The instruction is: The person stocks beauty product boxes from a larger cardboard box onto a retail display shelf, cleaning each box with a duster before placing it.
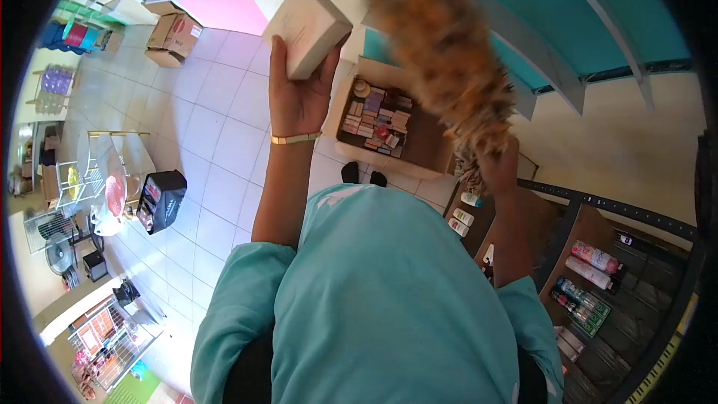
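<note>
A pale, flat box [305, 28] is held up in my left hand [301, 101], thumb on one side and fingers on the other. My right hand [499, 168] is wrapped round the lower end of a brown feather duster [441, 52], whose fluffy length rises up and is blurred toward the top. Below and between my hands stands an open cardboard box [389, 166] with many small packages [378, 123] inside. The duster covers part of this carton's right side.
At right, a dark-framed shelf [636, 213] carries spray cans [591, 258] and bottles; white bottles [462, 217] stand near my right forearm. Teal wall shelves [538, 52] project at upper right. A black bag [161, 202] and a carton [172, 36] rest on the tiled floor [224, 135].
</note>
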A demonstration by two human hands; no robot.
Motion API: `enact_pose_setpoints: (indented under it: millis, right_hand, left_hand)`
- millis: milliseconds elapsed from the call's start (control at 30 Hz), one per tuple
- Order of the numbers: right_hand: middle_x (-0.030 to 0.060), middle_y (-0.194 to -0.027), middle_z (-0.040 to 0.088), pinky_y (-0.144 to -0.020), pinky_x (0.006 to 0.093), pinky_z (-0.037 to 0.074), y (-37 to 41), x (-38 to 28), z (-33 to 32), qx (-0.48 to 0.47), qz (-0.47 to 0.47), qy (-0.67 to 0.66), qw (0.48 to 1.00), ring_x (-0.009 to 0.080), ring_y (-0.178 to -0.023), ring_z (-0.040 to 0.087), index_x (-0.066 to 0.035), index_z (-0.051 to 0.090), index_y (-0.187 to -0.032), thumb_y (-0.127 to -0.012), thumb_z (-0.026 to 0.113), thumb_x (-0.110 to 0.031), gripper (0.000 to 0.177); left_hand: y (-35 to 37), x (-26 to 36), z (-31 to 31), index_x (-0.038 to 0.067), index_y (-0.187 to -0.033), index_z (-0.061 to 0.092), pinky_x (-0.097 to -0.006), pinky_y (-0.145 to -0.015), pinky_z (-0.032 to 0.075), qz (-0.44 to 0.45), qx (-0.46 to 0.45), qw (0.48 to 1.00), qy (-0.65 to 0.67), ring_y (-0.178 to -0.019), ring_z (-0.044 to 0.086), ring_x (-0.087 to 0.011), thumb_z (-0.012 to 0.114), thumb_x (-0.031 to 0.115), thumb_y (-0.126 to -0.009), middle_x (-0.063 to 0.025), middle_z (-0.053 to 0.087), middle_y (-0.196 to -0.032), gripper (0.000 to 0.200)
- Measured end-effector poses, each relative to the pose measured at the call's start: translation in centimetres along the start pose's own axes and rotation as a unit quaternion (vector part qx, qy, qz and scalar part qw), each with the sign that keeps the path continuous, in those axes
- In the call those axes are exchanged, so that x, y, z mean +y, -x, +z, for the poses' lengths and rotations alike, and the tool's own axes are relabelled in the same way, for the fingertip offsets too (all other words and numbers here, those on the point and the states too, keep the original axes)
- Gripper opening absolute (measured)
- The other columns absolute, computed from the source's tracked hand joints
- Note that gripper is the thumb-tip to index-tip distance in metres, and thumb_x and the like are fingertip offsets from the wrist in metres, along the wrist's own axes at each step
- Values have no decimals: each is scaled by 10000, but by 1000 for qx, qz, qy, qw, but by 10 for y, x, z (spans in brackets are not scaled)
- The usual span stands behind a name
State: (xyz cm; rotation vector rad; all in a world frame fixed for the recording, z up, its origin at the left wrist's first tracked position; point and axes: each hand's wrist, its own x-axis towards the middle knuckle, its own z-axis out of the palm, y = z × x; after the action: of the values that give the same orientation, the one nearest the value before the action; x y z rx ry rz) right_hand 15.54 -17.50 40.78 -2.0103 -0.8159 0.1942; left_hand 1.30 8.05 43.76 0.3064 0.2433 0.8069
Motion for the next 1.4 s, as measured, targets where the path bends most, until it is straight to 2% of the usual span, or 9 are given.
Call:
enact_pose_setpoints:
  millis: [33,233,433,567,733,967,1133,1233,1400]
  right_hand:
    - [165,-847,567,-637,415,451,-4,-4,2,30,94,-103,990,350,-697,550,-22,562,-916,-584,620,-111,349]
    - [132,-737,590,-586,358,450,16,-9,0,-162,-143,218,952,297,-622,556,-14,578,-841,-635,558,-63,213]
    - [174,-708,579,-581,395,438,1,-11,5,22,70,-102,992,345,-646,557,-8,587,-779,-598,600,-134,220]
    - [171,-736,598,-587,361,445,17,9,7,-48,-218,123,967,309,-677,585,6,589,-806,-631,613,-111,212]
    - [183,-764,594,-624,411,444,-3,-5,7,27,53,-35,998,333,-704,579,-3,590,-801,-578,670,-173,291]
    - [193,-700,561,-572,390,437,16,-17,8,-119,-137,121,976,305,-634,565,10,584,-811,-619,647,-143,254]
    - [171,-665,544,-580,415,430,-1,4,8,-96,153,-20,983,361,-630,527,-14,579,-814,-557,676,-204,334]
    - [180,-694,558,-592,414,428,14,13,12,72,-204,133,967,357,-650,536,-3,571,-835,-581,661,-185,325]
    - [164,-672,554,-614,420,430,12,17,15,-105,-85,75,988,343,-651,541,-1,556,-871,-610,654,-187,335]
  left_hand:
    - [4,0,3,-60,-1197,312,-336,-844,489,-4,-22,999,-34,-1062,474,-344,433,363,-878,-234,454,-1137,544]
    - [8,-11,-41,30,-1161,411,-383,-823,464,70,-51,977,-192,-1044,495,-276,451,346,-873,-110,497,-1136,429]
    - [7,1,-5,35,-1152,401,-364,-794,489,16,6,974,-227,-947,554,-245,413,374,-885,-114,527,-1072,431]
    - [10,-10,-20,39,-1142,411,-371,-781,494,40,12,985,-165,-887,584,-269,406,351,-890,-121,547,-1037,401]
    - [9,-1,-11,33,-1144,402,-384,-762,500,1,-11,979,-204,-892,577,-282,405,306,-896,-117,527,-1079,369]
    - [5,-5,-67,24,-1187,359,-464,-878,426,-51,-141,989,11,-1083,454,-274,415,320,-890,-140,448,-1167,423]
    - [15,-7,-19,39,-1190,361,-488,-862,435,10,1,984,-177,-1046,485,-277,424,297,-890,-120,468,-1133,401]
    - [16,-8,-19,28,-1194,362,-466,-857,446,46,32,978,-201,-1050,487,-266,412,300,-892,-124,483,-1125,410]
    - [19,-10,-64,27,-1188,366,-447,-801,482,-15,-27,996,-81,-1022,508,-269,397,323,-892,-129,495,-1109,420]
